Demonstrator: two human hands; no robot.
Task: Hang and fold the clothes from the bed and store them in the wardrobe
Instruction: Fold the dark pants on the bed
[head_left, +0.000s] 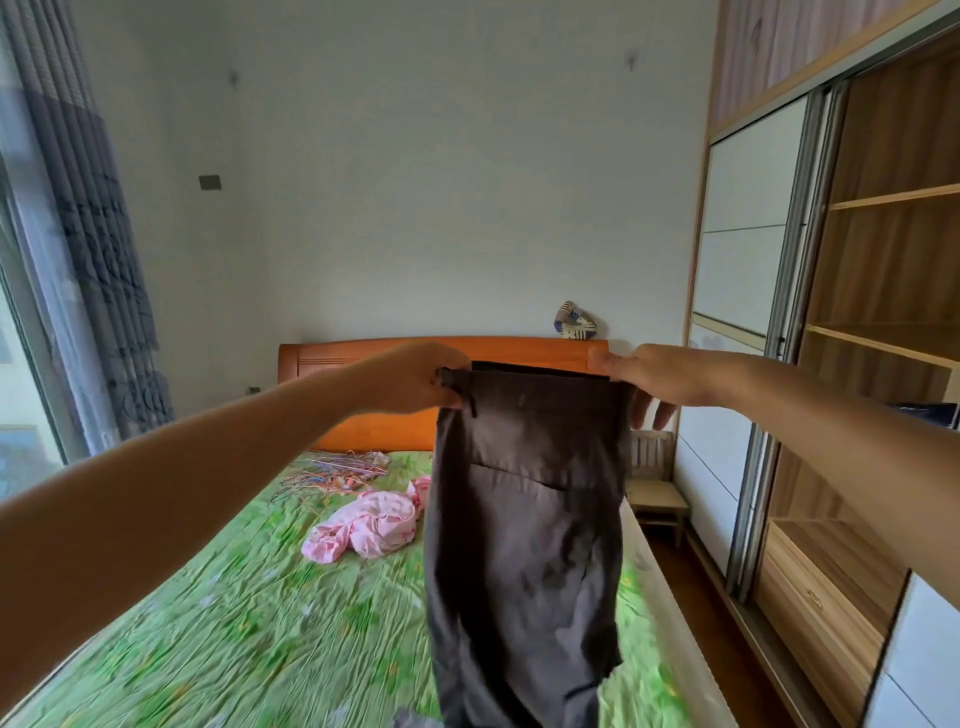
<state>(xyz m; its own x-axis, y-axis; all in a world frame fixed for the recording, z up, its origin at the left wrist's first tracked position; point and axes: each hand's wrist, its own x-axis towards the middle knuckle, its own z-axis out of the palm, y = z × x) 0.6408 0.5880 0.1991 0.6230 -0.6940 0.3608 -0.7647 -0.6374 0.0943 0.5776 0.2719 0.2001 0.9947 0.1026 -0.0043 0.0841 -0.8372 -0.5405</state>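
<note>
Trousers: dark trousers (524, 519) hang full length over the near right part of the bed (234, 623), not yet folded or hung.
Left hand: the left hand (415, 379) pinches the waistband's left corner, fingers curled round it.
Right hand: the right hand (654, 379) grasps the right corner, thumb on top, fingers behind the cloth.
Trousers to hands: the waistband is stretched between both hands and the legs drop below them.
Left to do: a pink garment (363, 525) lies crumpled mid-bed, and hangers (332, 473) are heaped at the bed's far end.
Wardrobe: the wardrobe (883, 312) stands open right of the bed, with one dark item on a shelf, too cropped to identify.
Progress: seemingly early to midway.
</note>
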